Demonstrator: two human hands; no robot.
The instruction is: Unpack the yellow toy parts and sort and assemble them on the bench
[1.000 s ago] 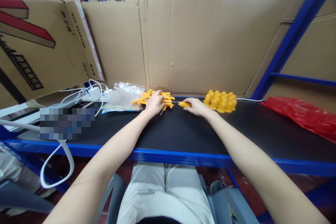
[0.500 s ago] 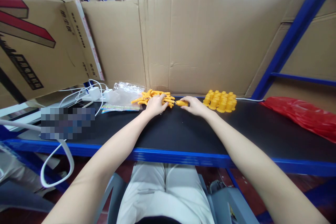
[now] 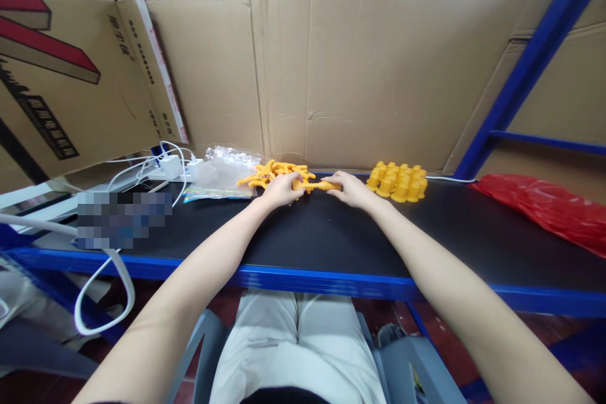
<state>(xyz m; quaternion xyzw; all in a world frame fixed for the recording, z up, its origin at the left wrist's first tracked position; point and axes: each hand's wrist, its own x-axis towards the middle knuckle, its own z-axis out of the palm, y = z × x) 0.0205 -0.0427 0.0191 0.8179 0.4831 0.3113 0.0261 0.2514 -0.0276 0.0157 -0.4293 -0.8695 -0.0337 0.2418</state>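
Between my hands spans a slim yellow plastic piece [image 3: 324, 185], its ends partly covered by fingers. My left hand [image 3: 280, 190] is closed on its left end, at the front of a loose pile of branched yellow plastic pieces [image 3: 269, 172]. At the other end, my right hand [image 3: 353, 190] grips the piece between thumb and fingers. Whether it is one part or two joined parts I cannot make out. Just right of my right hand stands a tight group of yellow spool-shaped pieces [image 3: 398, 181], upright on the black tabletop [image 3: 322, 240].
A clear plastic bag [image 3: 222, 170] lies left of the pile. White chargers and cables [image 3: 170, 167] sit farther left, near a blurred-out item [image 3: 125, 218]. At the right is a red plastic bag [image 3: 544, 208]. Cardboard [image 3: 355, 82] walls the back; a blue rail [image 3: 322, 284] edges the front.
My left hand has come off the pile's front slightly and now pinches the yellow piece. A thin yellow length now bridges both hands, where the right hand alone held a short yellow piece.
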